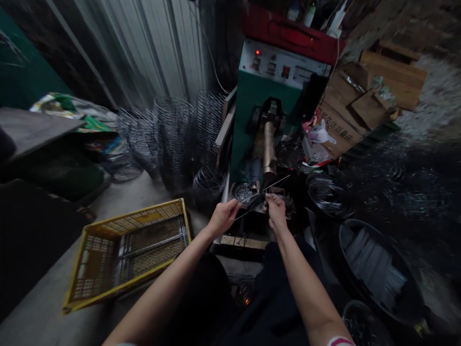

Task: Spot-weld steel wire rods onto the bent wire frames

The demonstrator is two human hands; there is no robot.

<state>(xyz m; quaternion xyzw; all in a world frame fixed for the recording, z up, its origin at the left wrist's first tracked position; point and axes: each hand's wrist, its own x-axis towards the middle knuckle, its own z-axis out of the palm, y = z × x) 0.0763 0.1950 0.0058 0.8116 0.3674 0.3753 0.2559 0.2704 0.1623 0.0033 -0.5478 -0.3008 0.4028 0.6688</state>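
My left hand [224, 216] and my right hand [275, 209] are both closed on a thin metal wire piece [258, 198] held between them, just below the copper-coloured head [269, 153] of a green and red machine [273, 81]. A straight wire end sticks up to the right from my right hand. A small round dish of wire parts [244, 192] sits right above my left hand. Exactly how the wire is shaped is hard to make out in the dim light.
A yellow plastic crate [126, 252] lies on the floor at left. Stacks of round wire frames [173, 134] stand behind it. Coils of wire [326, 192] and dark tubs holding straight wire pieces [374, 266] are at right. Cardboard boxes [345, 115] sit beside the machine.
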